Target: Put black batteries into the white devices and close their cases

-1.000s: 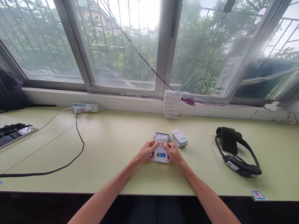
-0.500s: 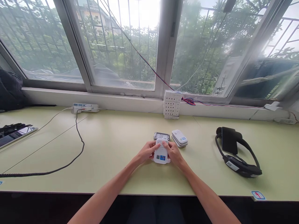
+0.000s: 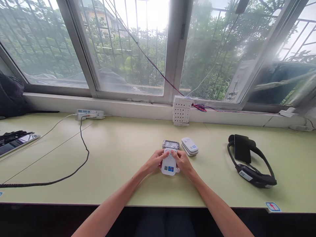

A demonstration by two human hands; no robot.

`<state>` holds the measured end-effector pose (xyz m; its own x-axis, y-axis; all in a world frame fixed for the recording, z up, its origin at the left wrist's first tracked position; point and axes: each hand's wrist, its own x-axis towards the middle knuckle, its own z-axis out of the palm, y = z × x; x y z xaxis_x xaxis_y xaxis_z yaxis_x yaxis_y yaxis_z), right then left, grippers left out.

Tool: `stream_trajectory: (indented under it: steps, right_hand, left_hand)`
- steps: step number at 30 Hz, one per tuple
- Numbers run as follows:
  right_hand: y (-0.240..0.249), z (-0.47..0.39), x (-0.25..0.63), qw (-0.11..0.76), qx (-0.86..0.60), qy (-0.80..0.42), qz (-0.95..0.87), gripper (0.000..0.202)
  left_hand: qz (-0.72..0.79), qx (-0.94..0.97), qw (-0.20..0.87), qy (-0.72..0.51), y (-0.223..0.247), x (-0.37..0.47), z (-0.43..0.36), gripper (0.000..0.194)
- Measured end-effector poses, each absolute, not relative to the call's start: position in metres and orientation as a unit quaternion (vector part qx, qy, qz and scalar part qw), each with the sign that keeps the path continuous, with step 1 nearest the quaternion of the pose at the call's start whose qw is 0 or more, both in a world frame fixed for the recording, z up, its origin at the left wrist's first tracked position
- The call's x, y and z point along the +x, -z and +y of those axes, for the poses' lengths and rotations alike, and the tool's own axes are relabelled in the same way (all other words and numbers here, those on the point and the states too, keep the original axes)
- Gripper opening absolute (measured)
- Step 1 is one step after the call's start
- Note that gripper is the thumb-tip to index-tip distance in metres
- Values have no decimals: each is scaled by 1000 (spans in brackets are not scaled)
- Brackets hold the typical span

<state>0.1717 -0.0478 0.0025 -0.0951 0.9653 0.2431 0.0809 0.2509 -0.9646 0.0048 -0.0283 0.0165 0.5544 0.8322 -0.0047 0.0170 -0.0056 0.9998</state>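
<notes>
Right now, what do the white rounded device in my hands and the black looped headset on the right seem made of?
The white rounded device looks like smooth, hard plastic: its surface is even, its corners rounded. The black looped headset seems mostly satin plastic, with soft highlights along its curves; any padding is unclear.

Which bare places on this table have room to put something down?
Bare tabletop lies between the black cable and left hand, and between the right hand and black headset. The middle is crowded: the white piece in both hands, the grey-rimmed device behind it, the white stack beside that.
</notes>
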Motion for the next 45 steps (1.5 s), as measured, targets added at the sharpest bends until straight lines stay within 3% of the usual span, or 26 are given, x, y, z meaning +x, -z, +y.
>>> stream_trajectory:
  steps: [45]
  right_hand:
    - [0,-46,169,492,-448,-413,-622,57]
  left_hand:
    - [322,663,588,-334,-20,9,-32,49]
